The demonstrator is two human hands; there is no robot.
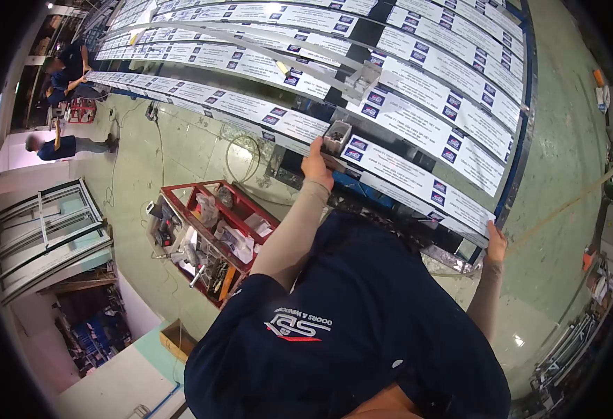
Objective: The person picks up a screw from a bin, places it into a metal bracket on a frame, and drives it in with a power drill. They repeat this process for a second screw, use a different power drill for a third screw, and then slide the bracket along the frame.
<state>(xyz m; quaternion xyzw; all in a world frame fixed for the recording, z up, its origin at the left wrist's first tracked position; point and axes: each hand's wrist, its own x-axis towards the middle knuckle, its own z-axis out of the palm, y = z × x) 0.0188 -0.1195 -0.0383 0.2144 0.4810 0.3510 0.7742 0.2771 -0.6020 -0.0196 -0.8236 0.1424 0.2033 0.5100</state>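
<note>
A long profile (397, 178) in white film printed with blue logos runs along the near side of the rack. My left hand (317, 167) is closed around its near edge, close to a small open box (336, 137) of dark small parts, perhaps screws. At the profile's right end, my right hand (496, 244) has its fingers wrapped on the end. A second small light box (362, 78) rests further in, on the neighbouring profiles. Beyond it, several more film-covered profiles (432, 105) lie parallel on the rack.
A red tool cart (209, 209) with tools and plastic bags stands left of me. Co-workers (69, 73) are at the profile's far end, and another person (62, 146) stands nearby. White frames (48, 223) lean at left. Hoses (240, 157) lie on the green floor.
</note>
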